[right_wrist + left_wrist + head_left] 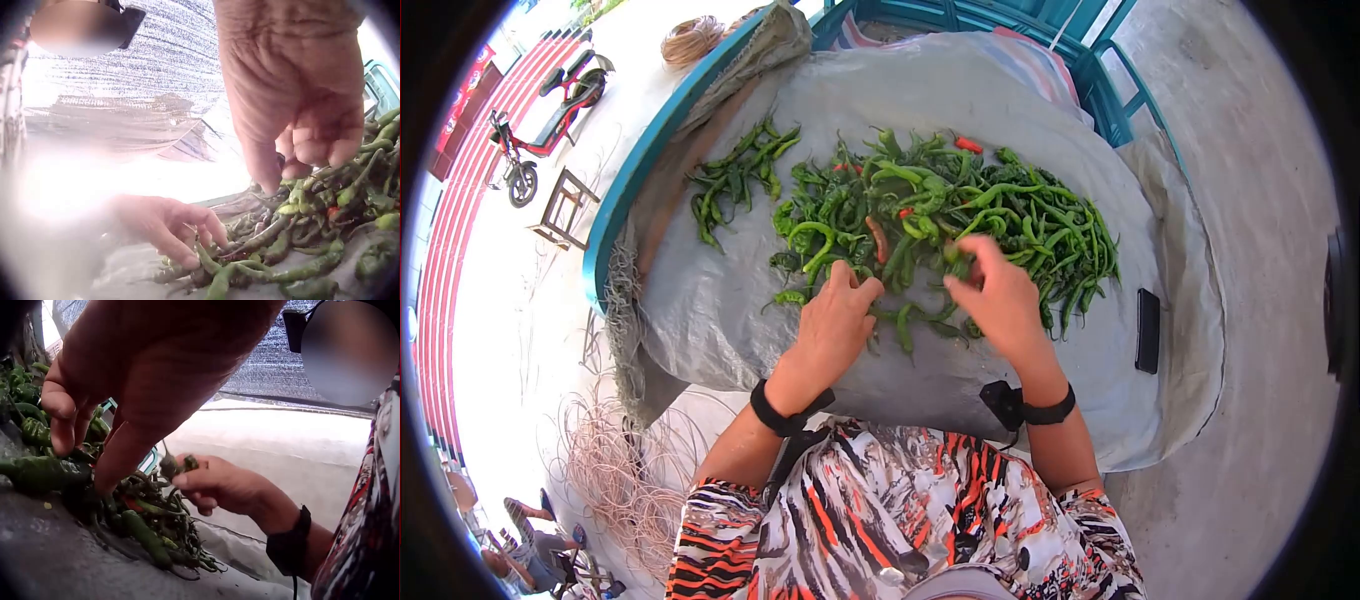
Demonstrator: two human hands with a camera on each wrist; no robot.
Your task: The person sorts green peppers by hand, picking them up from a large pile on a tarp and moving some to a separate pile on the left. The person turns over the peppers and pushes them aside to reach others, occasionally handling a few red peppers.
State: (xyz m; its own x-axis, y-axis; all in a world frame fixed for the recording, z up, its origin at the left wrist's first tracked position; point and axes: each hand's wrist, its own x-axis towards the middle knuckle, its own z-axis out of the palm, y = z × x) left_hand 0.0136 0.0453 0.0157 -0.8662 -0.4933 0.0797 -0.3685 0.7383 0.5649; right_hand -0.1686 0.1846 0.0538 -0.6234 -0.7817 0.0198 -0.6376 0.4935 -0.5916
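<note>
Peppers [920, 215], mostly green with a few red ones mixed in, lie in a broad heap across the upper centre of the head view, on a grey tarp [730, 330] that covers the worktop. A smaller pile of green peppers [735, 180] sits apart, to the upper left of the main heap.

My left hand [835, 320] rests at the lower left edge of the heap, fingers bent down among the peppers; the left wrist view shows the fingertips [62, 434] touching them, but I cannot tell whether they grip one. My right hand [1000, 295] is at the lower centre of the heap, just beside the left, the two hands close but not touching. Its thumb and fingers pinch a small green pepper piece [172, 465], lifted slightly above the pile.

A dark phone [1148, 330] lies flat on the tarp at the right of the frame, well apart from the heap. A blue frame [615, 215] borders the worktop at the upper left. A red scooter [545, 115] stands on the ground in the far upper left.
</note>
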